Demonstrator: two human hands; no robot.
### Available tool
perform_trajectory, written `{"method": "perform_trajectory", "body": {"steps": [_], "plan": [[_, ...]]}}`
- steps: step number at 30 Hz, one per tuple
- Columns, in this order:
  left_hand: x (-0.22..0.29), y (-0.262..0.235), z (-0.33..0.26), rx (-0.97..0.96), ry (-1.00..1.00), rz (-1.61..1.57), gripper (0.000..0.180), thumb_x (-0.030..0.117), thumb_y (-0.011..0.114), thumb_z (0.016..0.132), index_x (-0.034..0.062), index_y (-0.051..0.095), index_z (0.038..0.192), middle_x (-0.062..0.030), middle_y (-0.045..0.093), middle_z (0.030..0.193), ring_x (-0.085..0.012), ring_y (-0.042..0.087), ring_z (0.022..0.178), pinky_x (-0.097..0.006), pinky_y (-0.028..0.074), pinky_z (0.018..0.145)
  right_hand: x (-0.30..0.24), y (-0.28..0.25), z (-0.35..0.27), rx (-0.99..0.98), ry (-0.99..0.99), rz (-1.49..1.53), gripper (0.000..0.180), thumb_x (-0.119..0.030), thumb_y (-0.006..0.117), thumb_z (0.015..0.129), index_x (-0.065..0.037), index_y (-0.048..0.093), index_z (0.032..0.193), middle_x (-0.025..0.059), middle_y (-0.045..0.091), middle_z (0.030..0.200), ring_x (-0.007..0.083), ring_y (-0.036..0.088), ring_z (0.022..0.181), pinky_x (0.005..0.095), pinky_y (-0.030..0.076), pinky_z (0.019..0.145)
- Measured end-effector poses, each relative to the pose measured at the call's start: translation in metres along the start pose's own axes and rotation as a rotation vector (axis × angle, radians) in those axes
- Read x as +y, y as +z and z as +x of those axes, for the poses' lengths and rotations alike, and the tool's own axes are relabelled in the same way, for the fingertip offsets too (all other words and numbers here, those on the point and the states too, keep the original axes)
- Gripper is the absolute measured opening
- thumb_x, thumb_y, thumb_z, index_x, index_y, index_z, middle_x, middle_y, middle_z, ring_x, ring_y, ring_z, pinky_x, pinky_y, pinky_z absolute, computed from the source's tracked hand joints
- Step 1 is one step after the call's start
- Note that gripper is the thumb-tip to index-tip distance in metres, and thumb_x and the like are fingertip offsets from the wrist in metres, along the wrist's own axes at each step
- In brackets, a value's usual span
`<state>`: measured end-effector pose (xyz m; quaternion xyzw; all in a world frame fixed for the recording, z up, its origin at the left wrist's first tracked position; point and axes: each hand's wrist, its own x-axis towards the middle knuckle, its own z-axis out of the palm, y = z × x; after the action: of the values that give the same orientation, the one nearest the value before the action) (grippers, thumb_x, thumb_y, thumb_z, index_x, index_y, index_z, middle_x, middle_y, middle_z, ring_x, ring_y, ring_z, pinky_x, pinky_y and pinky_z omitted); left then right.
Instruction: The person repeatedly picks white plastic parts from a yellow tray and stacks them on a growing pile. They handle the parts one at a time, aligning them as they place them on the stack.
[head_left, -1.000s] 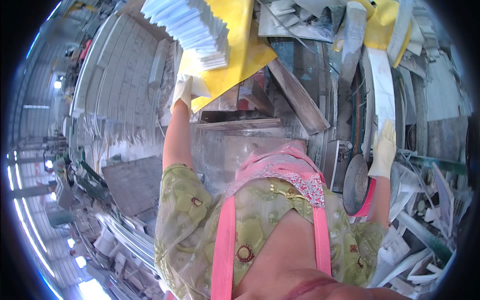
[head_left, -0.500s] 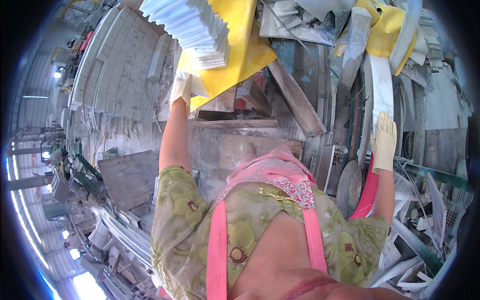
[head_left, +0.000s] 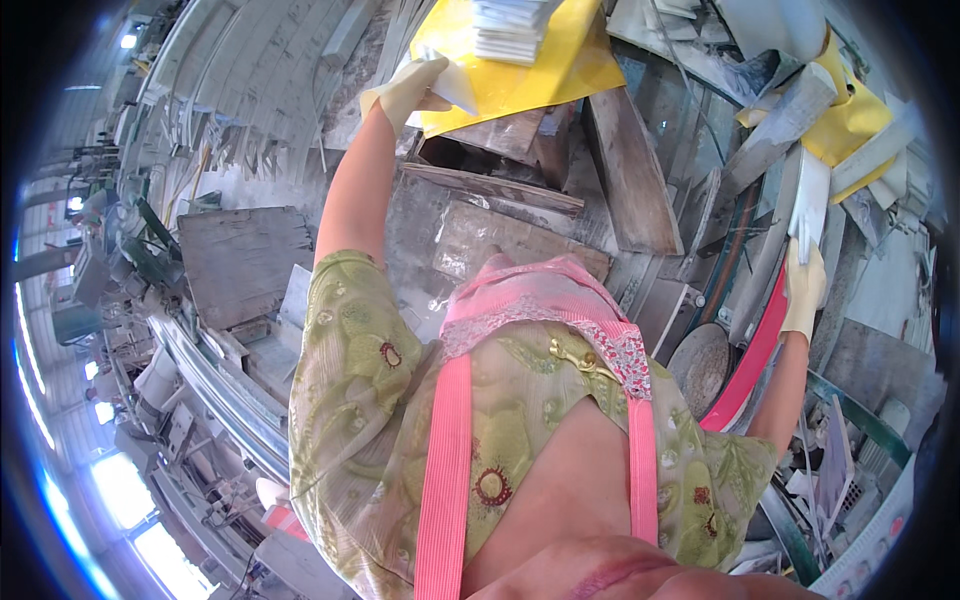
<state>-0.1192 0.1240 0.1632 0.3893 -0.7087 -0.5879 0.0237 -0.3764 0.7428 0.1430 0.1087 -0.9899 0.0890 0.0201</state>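
Observation:
My left hand, in a cream glove, is closed on a thin white stone piece. It holds the piece tilted over the near left edge of a yellow sheet. Just beyond, a stack of white stone pieces rests on that sheet, its top cut off by the picture's edge. Far to the right, my right hand, gloved alike, grips the near end of a white, grey-veined stone strip. The strip lies along a narrow curved-looking rail, and its far end meets a yellow cover.
Wooden boards prop around the stand under the sheet. Long grey slabs lie at the far left. A round grey disc and a red band sit by my right forearm. Stone scraps are heaped at the right.
My view has turned, shifting the stack and boards rightward. My left hand has tilted the white piece up from the sheet. My right hand has gone from lying along the strip to gripping its end.

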Motion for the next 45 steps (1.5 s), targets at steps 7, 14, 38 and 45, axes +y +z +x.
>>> {"method": "perform_trajectory", "body": {"steps": [7,14,38,45], "plan": [[-0.028,-0.016,0.013,-0.018,0.15,0.043,0.051,0.028,0.049,0.103,-0.0107,0.055,0.136,-0.0204,0.066,0.129,-0.0262,0.07,0.114,-0.033,0.055,0.1,-0.275,0.05,-0.059,-0.189,-0.169,1.243,0.036,-0.02,0.069,0.098,0.004,0.069,0.125,0.0069,0.072,0.111,0.0127,0.066,0.098,0.0292,0.052,0.086],[-0.006,-0.022,0.01,-0.004,0.165,0.166,0.051,0.032,0.054,0.1,-0.0138,0.064,0.12,-0.0218,0.073,0.11,-0.0271,0.076,0.093,-0.034,0.058,0.089,-0.506,0.112,-0.079,-0.156,-0.289,1.188,0.046,-0.038,0.072,0.094,-0.006,0.069,0.127,0.0139,0.074,0.106,0.0235,0.072,0.094,0.0363,0.056,0.085],[0.009,-0.033,0.016,-0.183,0.144,0.208,0.054,0.043,0.043,0.108,-0.0069,0.063,0.115,-0.0187,0.075,0.093,-0.0244,0.077,0.081,-0.033,0.06,0.082,-0.494,0.129,-0.066,-0.327,-0.685,0.567,0.097,-0.055,0.076,0.084,-0.019,0.031,0.161,0.0126,0.064,0.139,0.0338,0.064,0.122,0.0438,0.053,0.1],[0.019,-0.035,0.003,-0.17,0.08,0.17,0.065,0.054,0.046,0.104,-0.0071,0.064,0.118,-0.0206,0.074,0.103,-0.0258,0.076,0.084,-0.033,0.06,0.083,-0.499,0.131,-0.079,-0.185,-0.667,0.54,0.082,-0.055,0.073,0.087,-0.013,0.044,0.151,0.0106,0.066,0.135,0.0316,0.066,0.118,0.0429,0.055,0.092]]}}
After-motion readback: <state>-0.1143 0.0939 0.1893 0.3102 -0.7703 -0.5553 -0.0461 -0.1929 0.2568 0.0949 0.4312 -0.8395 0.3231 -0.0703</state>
